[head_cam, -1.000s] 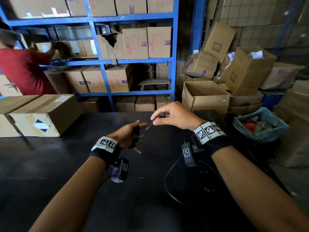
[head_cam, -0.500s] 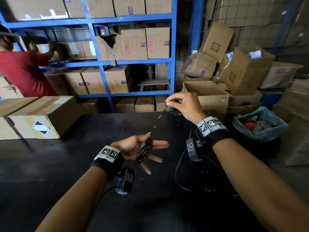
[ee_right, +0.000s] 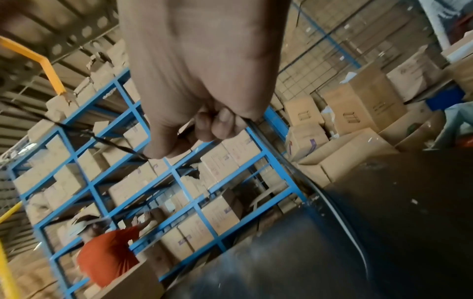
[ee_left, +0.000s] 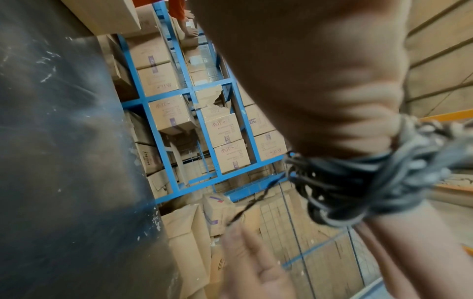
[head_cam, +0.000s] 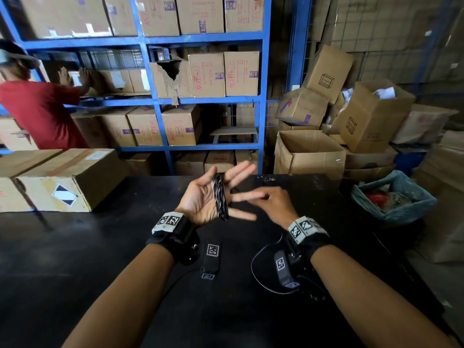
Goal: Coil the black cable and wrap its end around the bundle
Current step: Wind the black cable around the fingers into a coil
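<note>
**A:** What's around you?

**B:** From my head: blue shelving (head_cam: 206, 101) stacked with cartons beyond the far edge of a dark bench (head_cam: 75, 272). My left hand (head_cam: 200, 199) is spread flat, the black cable (head_cam: 220, 197) looped round its fingers above the bench middle.

**A:** And close in?

**B:** Left wrist view: thin, limp strands bunch at my fingers. Right wrist view: my right hand (ee_right: 202, 125) pinches the free end; I'd hold there, lightly. Open room on every side.
</note>
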